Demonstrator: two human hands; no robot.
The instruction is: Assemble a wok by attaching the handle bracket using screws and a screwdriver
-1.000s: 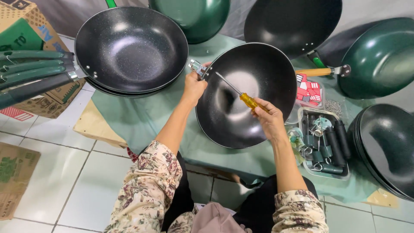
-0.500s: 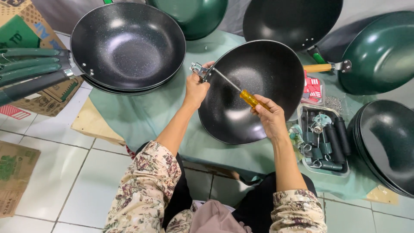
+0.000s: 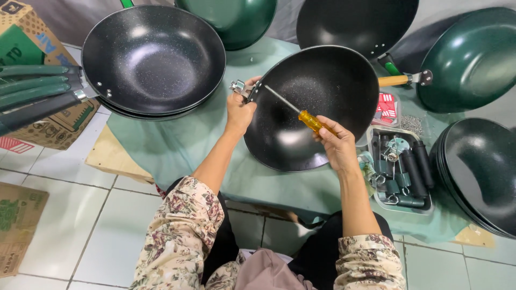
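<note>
At a green-covered table (image 3: 177,156) crowded with stacked woks, a black wok (image 3: 317,107) sits tilted at centre as the left hand (image 3: 240,110) clamps its rim bracket (image 3: 240,87) and the right hand (image 3: 336,145) grips a yellow-handled screwdriver (image 3: 301,113), apparently driving the bracket screw, with little free room alongside.

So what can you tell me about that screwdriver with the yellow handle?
The screwdriver has a clear amber-yellow handle, plastic by the look, and a thin bare metal shaft. The right hand grips the handle. It lies slanted across the inside of the black wok, its tip at the metal bracket on the wok's rim, which the left hand steadies.
</note>
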